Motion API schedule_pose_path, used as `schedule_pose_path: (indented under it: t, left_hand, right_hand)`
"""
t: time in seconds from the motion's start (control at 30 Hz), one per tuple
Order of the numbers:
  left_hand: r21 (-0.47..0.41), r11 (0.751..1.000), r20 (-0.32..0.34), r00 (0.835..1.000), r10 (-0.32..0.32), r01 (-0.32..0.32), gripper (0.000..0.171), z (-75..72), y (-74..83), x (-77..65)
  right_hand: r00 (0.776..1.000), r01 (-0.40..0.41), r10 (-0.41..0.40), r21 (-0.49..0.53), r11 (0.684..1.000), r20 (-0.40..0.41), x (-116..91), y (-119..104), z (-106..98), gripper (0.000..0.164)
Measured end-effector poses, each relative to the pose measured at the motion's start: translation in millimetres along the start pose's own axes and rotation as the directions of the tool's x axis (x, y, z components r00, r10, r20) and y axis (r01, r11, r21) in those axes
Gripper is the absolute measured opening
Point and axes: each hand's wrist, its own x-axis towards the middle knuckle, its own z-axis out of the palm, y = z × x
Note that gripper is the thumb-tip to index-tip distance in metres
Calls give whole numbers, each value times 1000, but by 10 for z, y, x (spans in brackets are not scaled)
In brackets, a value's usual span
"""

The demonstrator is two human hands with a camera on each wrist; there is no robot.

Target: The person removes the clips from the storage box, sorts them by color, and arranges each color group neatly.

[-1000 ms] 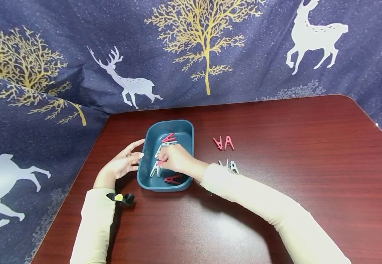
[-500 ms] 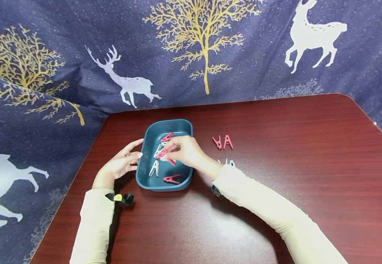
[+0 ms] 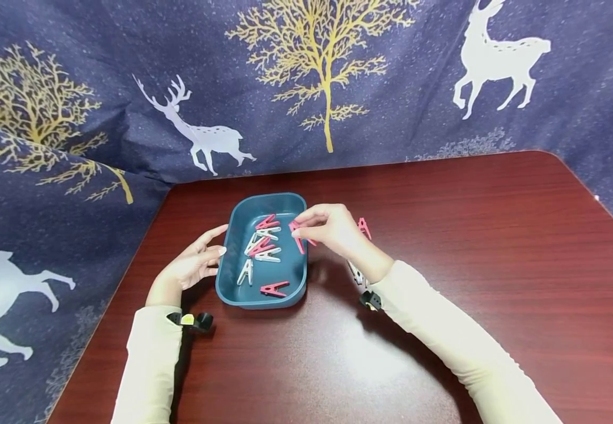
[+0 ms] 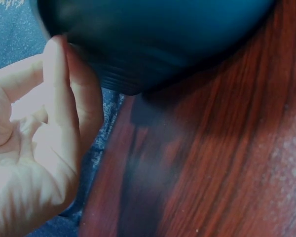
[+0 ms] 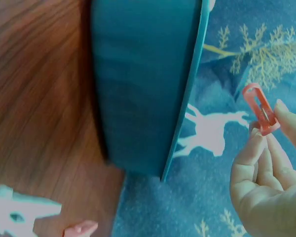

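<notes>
In the head view, my right hand [image 3: 332, 229] pinches a red clothespin [image 3: 298, 237] between thumb and fingertips above the right rim of a blue tub [image 3: 285, 303]. The same red clothespin [image 5: 261, 111] shows in the right wrist view, apart from the tub wall. Inside the tub lie several clothespins, among them a red one [image 3: 274, 288] near the front and a white one [image 3: 245, 272] at the left. With its fingers extended, my left hand [image 3: 195, 262] touches the tub's left side. The left wrist view shows a fingertip [image 4: 55, 47] against the tub wall.
Right of the tub, partly behind my right hand and forearm, a red clothespin [image 3: 363, 227] and white clothespins [image 3: 358, 274] lie on the dark red table [image 3: 470, 235]. A blue patterned cloth [image 3: 391, 118] hangs along the far and left edges.
My right hand has lifted from inside the tub and moved right to its right rim, with the red clothespin pinched. The left hand stays at the tub's left side.
</notes>
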Motion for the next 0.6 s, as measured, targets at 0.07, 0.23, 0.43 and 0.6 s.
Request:
schedule_pose_path:
  t: [0.07, 0.23, 0.43, 0.6]
  left_hand:
    - [-1, 1000, 4, 1000, 4, -4, 60, -5, 0, -7]
    - [-12, 1000, 8, 1000, 6, -6, 60, -19, -14, -7]
    - [-15, 1000, 11, 1000, 0, 0, 60, -27, -34, 2]
    - [-2, 1000, 19, 1000, 4, -4, 60, -32, -29, 6]
  right_hand:
    - [1000, 5, -5, 11, 1000, -10, 0, 20, -56, 23]
    - [999, 9, -9, 6, 1000, -39, 4, 82, -191, 22]
    - [996, -64, 64, 6, 998, -57, -20, 141, -357, 26]
    - [988, -138, 133, -46, 989, -83, -33, 177, -514, 31]
